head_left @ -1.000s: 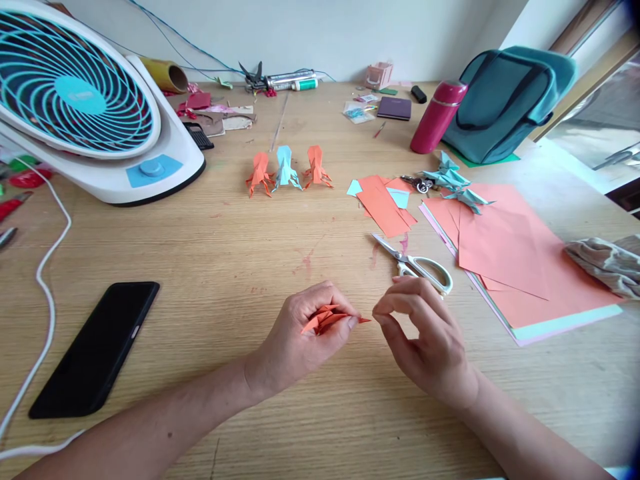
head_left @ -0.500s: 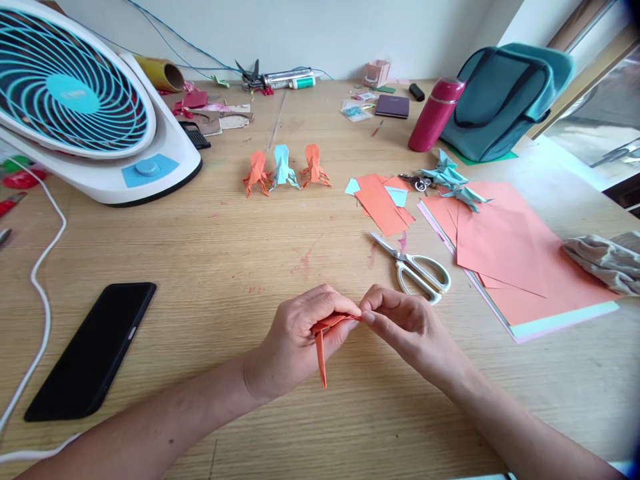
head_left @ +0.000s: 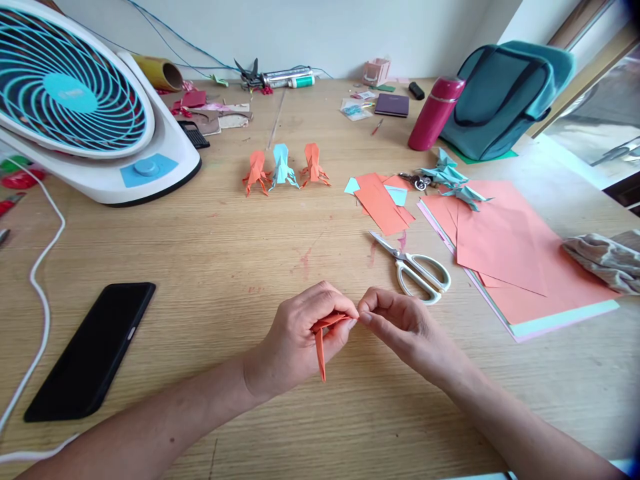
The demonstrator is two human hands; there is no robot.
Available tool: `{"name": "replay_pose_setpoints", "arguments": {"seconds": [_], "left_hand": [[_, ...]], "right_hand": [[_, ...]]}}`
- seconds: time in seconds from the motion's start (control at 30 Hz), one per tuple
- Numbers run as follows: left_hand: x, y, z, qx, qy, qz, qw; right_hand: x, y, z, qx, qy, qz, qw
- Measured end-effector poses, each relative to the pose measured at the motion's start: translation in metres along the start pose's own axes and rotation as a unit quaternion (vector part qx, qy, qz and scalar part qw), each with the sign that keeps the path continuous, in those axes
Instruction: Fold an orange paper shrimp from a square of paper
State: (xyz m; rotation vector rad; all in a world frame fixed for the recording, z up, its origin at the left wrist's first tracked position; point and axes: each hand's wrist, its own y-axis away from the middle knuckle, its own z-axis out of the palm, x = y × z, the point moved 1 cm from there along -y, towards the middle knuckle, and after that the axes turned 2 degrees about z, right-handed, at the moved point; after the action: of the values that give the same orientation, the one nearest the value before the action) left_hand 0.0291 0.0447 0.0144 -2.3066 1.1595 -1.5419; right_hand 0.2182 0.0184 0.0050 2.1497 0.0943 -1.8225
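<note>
Above the near part of the table, my left hand [head_left: 305,333] is closed around an orange folded-paper figure [head_left: 321,353]. One narrow strip of it hangs down below my fingers; most of the rest is hidden in the hand. My right hand [head_left: 400,327] pinches with thumb and forefinger at the figure's thin right end, touching my left fingertips. Scissors [head_left: 400,255] with white handles lie just beyond my right hand. Farther back stand three folded-paper figures: an orange one [head_left: 257,172], a light blue one [head_left: 283,167] and another orange one [head_left: 313,165].
A black phone [head_left: 90,353] and a white fan [head_left: 170,153] are on the left. To the right lie orange paper sheets [head_left: 500,247], cut paper pieces [head_left: 377,203] and blue folded figures [head_left: 447,173]. A pink bottle [head_left: 436,113] and teal bag [head_left: 500,107] stand behind.
Both hands have stayed almost in place, pinched together at the paper's end. The hanging strip's lower tip has risen slightly.
</note>
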Motion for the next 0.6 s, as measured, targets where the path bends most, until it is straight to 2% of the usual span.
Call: {"name": "replay_pose_setpoints", "arguments": {"seconds": [0.1, 0.27, 0.47, 0.6], "left_hand": [[-0.0007, 0.0006, -0.0002, -0.018, -0.006, 0.008, 1.000], [-0.0035, 0.0026, 0.0005, -0.039, -0.010, 0.018, 0.999], [-0.0070, 0.0034, 0.0014, -0.014, -0.019, 0.018, 1.000], [-0.0064, 0.0015, 0.0002, -0.009, -0.025, 0.013, 1.000]], "right_hand": [[-0.0010, 0.0004, 0.0011, 0.002, 0.009, 0.026, 1.000], [-0.0021, -0.0017, -0.0004, -0.036, -0.041, 0.044, 0.998], [-0.0013, -0.0043, -0.0033, -0.053, -0.103, 0.086, 0.990], [0.0004, -0.0053, -0.0046, -0.042, -0.123, 0.083, 0.988]]}}
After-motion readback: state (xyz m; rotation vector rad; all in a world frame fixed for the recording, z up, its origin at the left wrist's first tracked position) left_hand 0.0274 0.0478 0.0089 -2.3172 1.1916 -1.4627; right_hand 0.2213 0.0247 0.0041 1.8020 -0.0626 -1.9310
